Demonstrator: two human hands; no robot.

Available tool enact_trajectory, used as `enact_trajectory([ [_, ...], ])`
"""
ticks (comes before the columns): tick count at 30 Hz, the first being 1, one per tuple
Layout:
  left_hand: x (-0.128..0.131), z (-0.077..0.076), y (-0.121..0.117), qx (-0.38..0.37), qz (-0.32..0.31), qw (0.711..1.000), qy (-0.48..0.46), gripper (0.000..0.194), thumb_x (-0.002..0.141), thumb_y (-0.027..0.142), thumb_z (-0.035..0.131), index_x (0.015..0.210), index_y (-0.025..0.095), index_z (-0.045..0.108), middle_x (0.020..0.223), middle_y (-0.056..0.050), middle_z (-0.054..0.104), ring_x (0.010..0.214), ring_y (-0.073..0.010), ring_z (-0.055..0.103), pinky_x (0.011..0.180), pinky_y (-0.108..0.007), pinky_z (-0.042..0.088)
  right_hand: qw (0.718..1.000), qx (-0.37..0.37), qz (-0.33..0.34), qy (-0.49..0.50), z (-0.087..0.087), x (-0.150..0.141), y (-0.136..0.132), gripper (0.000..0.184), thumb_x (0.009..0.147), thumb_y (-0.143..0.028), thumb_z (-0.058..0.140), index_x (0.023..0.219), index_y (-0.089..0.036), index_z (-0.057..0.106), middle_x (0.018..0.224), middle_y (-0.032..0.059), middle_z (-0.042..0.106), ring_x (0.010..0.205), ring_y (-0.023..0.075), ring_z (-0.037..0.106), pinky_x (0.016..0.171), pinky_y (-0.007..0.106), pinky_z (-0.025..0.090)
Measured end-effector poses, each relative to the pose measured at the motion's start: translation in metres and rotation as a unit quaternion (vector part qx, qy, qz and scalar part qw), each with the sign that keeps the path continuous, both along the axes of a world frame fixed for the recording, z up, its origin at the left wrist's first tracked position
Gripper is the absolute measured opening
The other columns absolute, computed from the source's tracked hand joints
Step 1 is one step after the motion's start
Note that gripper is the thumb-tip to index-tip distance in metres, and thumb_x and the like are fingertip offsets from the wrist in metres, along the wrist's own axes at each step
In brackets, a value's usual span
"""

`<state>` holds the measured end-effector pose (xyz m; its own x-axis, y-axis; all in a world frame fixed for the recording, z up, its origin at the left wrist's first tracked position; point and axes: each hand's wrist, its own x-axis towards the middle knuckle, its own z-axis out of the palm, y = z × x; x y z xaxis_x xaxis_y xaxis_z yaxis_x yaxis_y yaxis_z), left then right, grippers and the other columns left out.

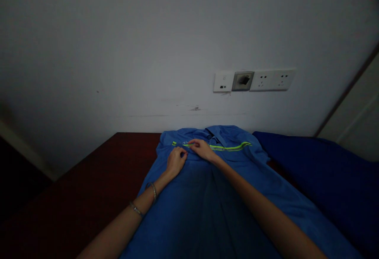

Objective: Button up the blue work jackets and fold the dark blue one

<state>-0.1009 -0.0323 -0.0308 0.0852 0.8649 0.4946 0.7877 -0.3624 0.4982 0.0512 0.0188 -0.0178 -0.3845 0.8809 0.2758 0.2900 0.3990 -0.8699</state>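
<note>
A blue work jacket (189, 203) with a yellow-green reflective stripe (231, 148) across its chest lies spread out, its collar end toward the wall. My left hand (177, 160) is closed in a pinch on the cloth just below the stripe, at the left of the chest. Close beside it, slightly higher and to the right, my right hand (201, 148) pinches the jacket at the stripe and covers part of it. Small pale marks show by the right fingertips, too small to read. The exact bit of cloth between the fingers is hidden.
The jacket rests on a dark red-brown table (118, 164) against a pale wall (133, 53). A darker blue cloth (319, 172) lies at the right. Wall sockets (272, 80) and a grey switch plate (243, 81) sit above the table.
</note>
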Motion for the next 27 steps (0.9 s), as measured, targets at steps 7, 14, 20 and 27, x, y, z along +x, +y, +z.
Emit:
enact_trajectory([
  [7, 0.000, 0.000, -0.001, -0.006, -0.009, 1.000, -0.010, 0.012, 0.078, 0.017, 0.051, 0.076, 0.016, 0.063, 0.075, -0.002, 0.063, 0.070, -0.0136, 0.055, 0.066, -0.024, 0.040, 0.998, -0.055, -0.005, 0.025, 0.004, 0.001, -0.001, 0.031, 0.070, -0.009, 0.050, 0.099, -0.013, 0.058, 0.064, -0.0016, 0.061, 0.060, 0.0110, 0.057, 0.057, 0.020, 0.044],
  [14, 0.001, 0.000, -0.001, -0.007, -0.010, 0.999, -0.038, 0.014, 0.077, 0.017, 0.050, 0.076, 0.016, 0.064, 0.073, -0.002, 0.065, 0.067, -0.0129, 0.056, 0.064, -0.023, 0.040, 0.994, -0.085, 0.012, 0.064, -0.001, 0.002, 0.002, 0.035, 0.065, -0.004, 0.054, 0.098, -0.014, 0.056, 0.068, -0.0003, 0.065, 0.068, 0.0124, 0.062, 0.066, 0.023, 0.047],
  [20, 0.003, 0.001, 0.000, -0.017, -0.017, 0.996, -0.082, 0.015, 0.074, 0.013, 0.050, 0.073, 0.015, 0.065, 0.067, -0.001, 0.064, 0.061, -0.0115, 0.054, 0.060, -0.021, 0.039, 0.994, -0.070, 0.034, 0.073, -0.007, 0.001, 0.005, 0.035, 0.062, -0.008, 0.059, 0.096, -0.014, 0.057, 0.071, 0.0001, 0.065, 0.066, 0.0121, 0.061, 0.066, 0.025, 0.048],
  [27, 0.003, 0.000, 0.003, -0.028, 0.003, 0.990, -0.138, 0.013, 0.069, 0.012, 0.053, 0.067, 0.014, 0.065, 0.060, 0.000, 0.061, 0.056, -0.0113, 0.053, 0.057, -0.021, 0.038, 0.995, -0.031, 0.045, 0.087, -0.017, -0.003, 0.009, 0.034, 0.061, -0.009, 0.059, 0.095, -0.015, 0.057, 0.071, -0.0007, 0.064, 0.065, 0.0112, 0.060, 0.065, 0.025, 0.049],
])
